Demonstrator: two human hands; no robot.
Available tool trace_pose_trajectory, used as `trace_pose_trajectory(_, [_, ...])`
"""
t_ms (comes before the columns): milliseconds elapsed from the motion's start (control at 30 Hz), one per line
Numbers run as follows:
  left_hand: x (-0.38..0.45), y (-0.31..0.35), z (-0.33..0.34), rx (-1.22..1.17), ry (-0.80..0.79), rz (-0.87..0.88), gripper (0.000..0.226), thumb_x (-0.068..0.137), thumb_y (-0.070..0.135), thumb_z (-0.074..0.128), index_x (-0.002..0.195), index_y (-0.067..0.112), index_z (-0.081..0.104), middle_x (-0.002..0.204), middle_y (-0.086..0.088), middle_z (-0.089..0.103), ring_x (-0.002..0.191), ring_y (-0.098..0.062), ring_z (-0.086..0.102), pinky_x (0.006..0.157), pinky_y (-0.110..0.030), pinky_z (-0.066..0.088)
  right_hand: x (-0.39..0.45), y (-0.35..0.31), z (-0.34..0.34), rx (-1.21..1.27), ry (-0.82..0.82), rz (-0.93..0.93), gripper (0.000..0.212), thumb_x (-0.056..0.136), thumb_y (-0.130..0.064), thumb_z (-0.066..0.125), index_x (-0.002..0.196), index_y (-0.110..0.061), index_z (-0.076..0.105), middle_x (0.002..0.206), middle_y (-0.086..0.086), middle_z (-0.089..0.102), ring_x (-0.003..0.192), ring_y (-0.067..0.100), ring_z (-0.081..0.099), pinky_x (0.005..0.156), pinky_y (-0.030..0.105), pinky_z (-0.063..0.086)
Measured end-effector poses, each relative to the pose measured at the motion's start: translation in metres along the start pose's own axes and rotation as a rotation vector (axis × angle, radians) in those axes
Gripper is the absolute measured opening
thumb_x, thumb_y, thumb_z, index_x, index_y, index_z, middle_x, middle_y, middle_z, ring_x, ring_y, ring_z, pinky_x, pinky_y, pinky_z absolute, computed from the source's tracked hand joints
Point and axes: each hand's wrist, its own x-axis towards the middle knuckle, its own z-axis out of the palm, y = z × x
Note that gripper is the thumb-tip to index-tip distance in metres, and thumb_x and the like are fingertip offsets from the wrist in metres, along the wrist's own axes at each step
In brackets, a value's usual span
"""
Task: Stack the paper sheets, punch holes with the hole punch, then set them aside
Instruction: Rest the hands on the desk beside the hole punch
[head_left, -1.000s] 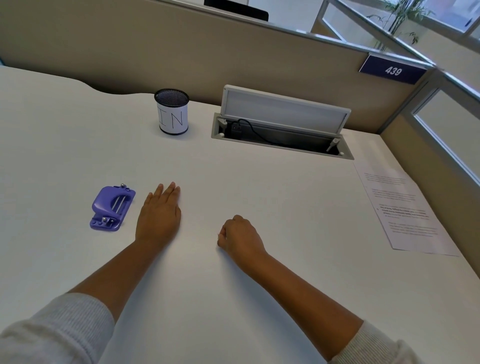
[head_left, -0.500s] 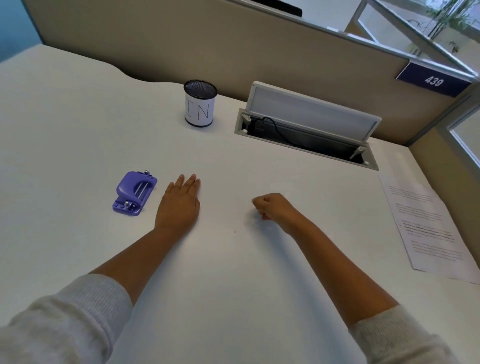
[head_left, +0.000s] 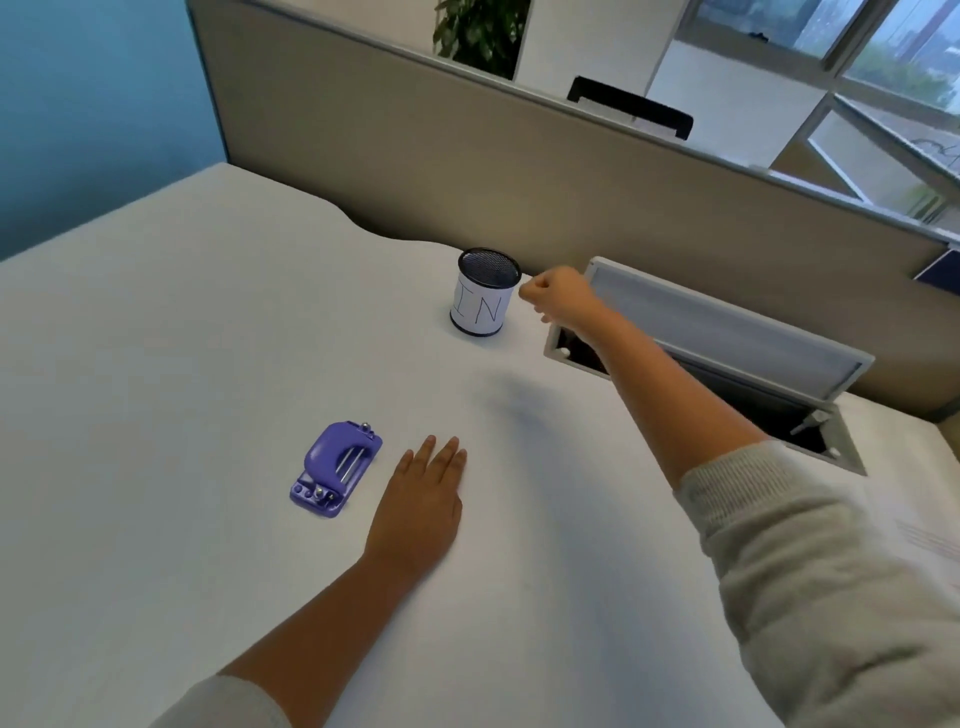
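A purple hole punch (head_left: 335, 475) lies on the white desk (head_left: 156, 364). My left hand (head_left: 423, 506) rests flat on the desk just to the right of it, fingers straight, not touching it. My right hand (head_left: 558, 301) is raised with its fingers curled into a fist, close beside the rim of a mesh cup (head_left: 484, 293) marked "IN". Whether the fist holds anything small, I cannot tell. A printed paper sheet (head_left: 930, 540) shows only as a sliver at the right edge, mostly behind my right sleeve.
An open cable hatch (head_left: 727, 364) with a raised lid is set into the desk at the back right. A beige partition (head_left: 519, 182) runs along the desk's far edge. A blue wall stands at the left.
My right hand lifted off the desk and travelled forward to the mesh cup, still curled. The view swung left, pushing the paper sheet almost out of frame. My left hand stayed flat.
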Motion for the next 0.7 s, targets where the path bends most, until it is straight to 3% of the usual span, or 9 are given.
trace_pose_trajectory(167, [0.003,-0.001,0.001,-0.022,0.002,-0.005,0.050,0.077,0.020,0.031,0.115,0.012,0.063,0.122,-0.004,0.064,0.113,-0.025,0.060,0.089,-0.042,0.052,0.061,-0.025,0.009,-0.156,0.054,-0.027,0.038,0.081,-0.003,0.043,0.050,-0.015,0.024,0.053,0.004,0.024,0.050,0.017,0.020,0.048,0.027,0.018])
trace_pose_trajectory(333, [0.003,-0.001,0.004,-0.029,0.019,-0.013,0.050,0.077,0.020,0.032,0.117,0.013,0.062,0.124,-0.003,0.062,0.116,-0.024,0.058,0.091,-0.042,0.052,0.093,-0.019,0.023,-0.251,0.073,0.005,0.041,0.090,-0.010,0.045,0.052,-0.012,0.029,0.055,0.006,0.030,0.049,0.022,0.026,0.044,0.028,0.023])
trace_pose_trajectory(433, [0.003,-0.002,0.005,-0.028,0.021,-0.012,0.049,0.078,0.020,0.032,0.118,0.013,0.060,0.126,-0.003,0.061,0.117,-0.025,0.057,0.092,-0.042,0.051,0.098,-0.012,0.027,-0.224,0.088,0.019,0.044,0.092,-0.017,0.050,0.052,-0.011,0.032,0.056,0.006,0.034,0.054,0.023,0.034,0.056,0.029,0.034])
trace_pose_trajectory(533, [0.004,-0.002,0.004,-0.020,0.043,-0.018,0.049,0.078,0.020,0.032,0.117,0.012,0.062,0.124,-0.004,0.062,0.116,-0.025,0.058,0.090,-0.043,0.051,0.088,-0.005,0.022,-0.153,0.102,-0.030,0.039,0.093,-0.013,0.044,0.054,-0.010,0.044,0.073,0.018,0.055,0.071,0.024,0.043,0.064,0.031,0.036])
trace_pose_trajectory(600, [0.004,-0.002,0.003,-0.018,0.044,-0.021,0.050,0.078,0.020,0.031,0.116,0.011,0.062,0.124,-0.004,0.063,0.115,-0.026,0.059,0.090,-0.044,0.051,0.073,-0.003,0.015,-0.117,0.110,-0.064,0.029,0.094,-0.012,0.042,0.077,-0.004,0.065,0.101,0.020,0.066,0.078,0.026,0.053,0.069,0.031,0.041])
trace_pose_trajectory(700, [0.004,-0.002,0.004,-0.004,0.052,-0.024,0.050,0.078,0.020,0.030,0.116,0.011,0.062,0.124,-0.004,0.063,0.115,-0.026,0.059,0.092,-0.043,0.050,0.039,0.001,0.010,-0.150,0.138,-0.165,0.026,0.095,-0.016,0.044,0.105,-0.004,0.065,0.108,0.011,0.067,0.084,0.022,0.056,0.069,0.025,0.039])
